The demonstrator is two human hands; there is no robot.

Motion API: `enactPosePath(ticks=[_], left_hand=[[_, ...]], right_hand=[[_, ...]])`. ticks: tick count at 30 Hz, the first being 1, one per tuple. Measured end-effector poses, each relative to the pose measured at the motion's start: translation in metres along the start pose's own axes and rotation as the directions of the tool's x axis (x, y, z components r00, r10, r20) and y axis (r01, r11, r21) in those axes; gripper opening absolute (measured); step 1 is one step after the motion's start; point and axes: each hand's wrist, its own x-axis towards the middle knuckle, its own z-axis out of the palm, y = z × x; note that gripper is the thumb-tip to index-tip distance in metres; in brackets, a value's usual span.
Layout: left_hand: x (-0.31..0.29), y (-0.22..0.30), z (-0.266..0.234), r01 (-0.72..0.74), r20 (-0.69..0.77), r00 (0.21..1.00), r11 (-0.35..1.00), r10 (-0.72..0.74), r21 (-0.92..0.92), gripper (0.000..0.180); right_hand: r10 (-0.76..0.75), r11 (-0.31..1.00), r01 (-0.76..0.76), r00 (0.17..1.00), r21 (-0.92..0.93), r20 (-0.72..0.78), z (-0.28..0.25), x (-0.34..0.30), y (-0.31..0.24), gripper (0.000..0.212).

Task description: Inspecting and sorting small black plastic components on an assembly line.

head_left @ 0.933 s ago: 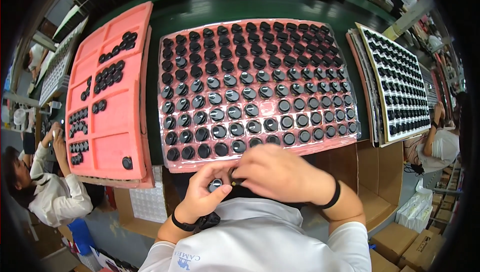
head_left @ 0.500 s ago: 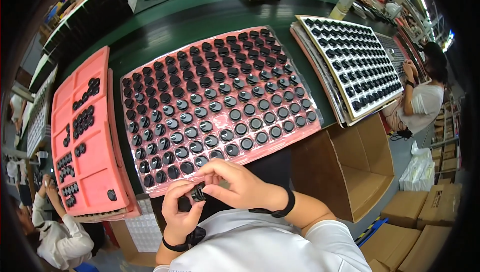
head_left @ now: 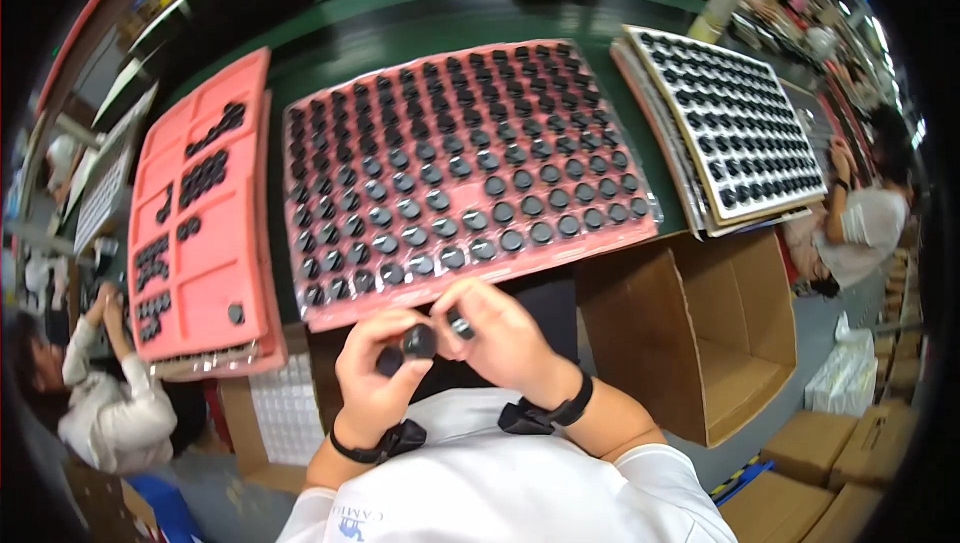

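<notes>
My left hand (head_left: pixel 375 373) and my right hand (head_left: pixel 500 333) meet close to my chest, just below the near edge of a big pink tray (head_left: pixel 600 243). Both pinch small round black parts (head_left: pixel 420 341) between thumb and fingers; the left hand holds two side by side, the right hand grips another at its fingertips. The pink tray is filled with rows of the same round black parts (head_left: pixel 450 183). Each wrist wears a black band.
A second pink tray (head_left: pixel 205 273) on the left holds a few black parts. A white tray stack (head_left: pixel 730 123) full of black parts lies on the right. An open cardboard box (head_left: pixel 710 333) stands at lower right. Seated people work at far left and far right.
The view has swung, so the trays sit further right and lower in the picture. My hands stay together near my chest, still working the small black parts between the fingers.
</notes>
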Motion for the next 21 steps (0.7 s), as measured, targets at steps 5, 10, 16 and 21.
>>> enactPosePath(ticks=[5,10,16,21], left_hand=[[-0.009,0.01,0.005,0.303,0.041,0.94,0.772,-0.34,-0.559,0.034],[-0.013,0.01,0.002,0.185,-0.002,0.98,0.908,-0.2,-0.376,0.035],[-0.012,0.023,-0.009,0.002,-0.049,0.999,0.989,-0.009,-0.15,0.039],[-0.022,0.035,-0.015,-0.09,-0.051,0.995,0.989,0.085,-0.12,0.041]], right_hand=[[0.05,0.919,-0.085,0.994,0.385,0.101,-0.001,-0.004,-0.003,0.038],[-0.009,0.985,0.004,0.999,0.17,0.034,0.009,-0.007,-0.006,0.034],[-0.286,0.647,0.334,0.94,-0.686,0.188,0.026,-0.011,-0.016,0.031],[-0.229,0.717,0.273,0.961,-0.641,0.153,0.047,-0.015,-0.002,0.03]])
